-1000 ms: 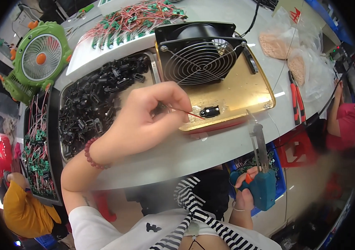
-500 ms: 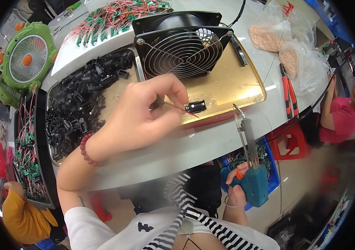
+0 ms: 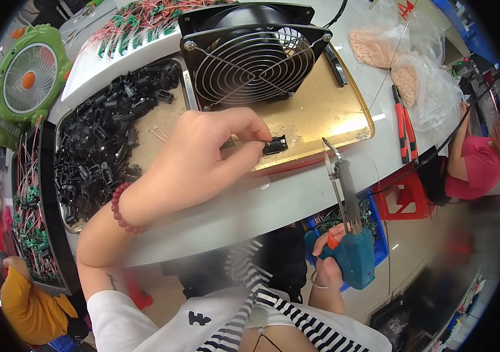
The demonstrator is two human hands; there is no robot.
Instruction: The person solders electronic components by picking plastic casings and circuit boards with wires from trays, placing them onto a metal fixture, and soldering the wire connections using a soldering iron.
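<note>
My left hand (image 3: 203,155) is closed in a pinch at the near edge of the gold tray (image 3: 320,126). Its fingertips meet at the left end of a small black plastic housing (image 3: 275,144) lying there. The thin red wire seen in them a moment earlier is now mostly hidden by the fingers, and a bit of a small board shows inside the hand. My right hand (image 3: 327,264) grips a teal soldering gun (image 3: 357,258) with an orange trigger. The gun points up, its tip (image 3: 324,141) just off the tray's near edge, apart from the housing.
A black fan (image 3: 250,61) with a wire guard stands on the tray. Left of it, another tray holds many black housings (image 3: 106,138). Red-handled pliers (image 3: 405,132) and bags of pellets (image 3: 405,82) lie at right. Wired green boards (image 3: 32,226) fill a black tray; another person (image 3: 467,170) sits at right.
My left fingertips have moved up to the housing's end, and the red wire has gone out of sight behind them. The soldering gun has shifted slightly left and up.
</note>
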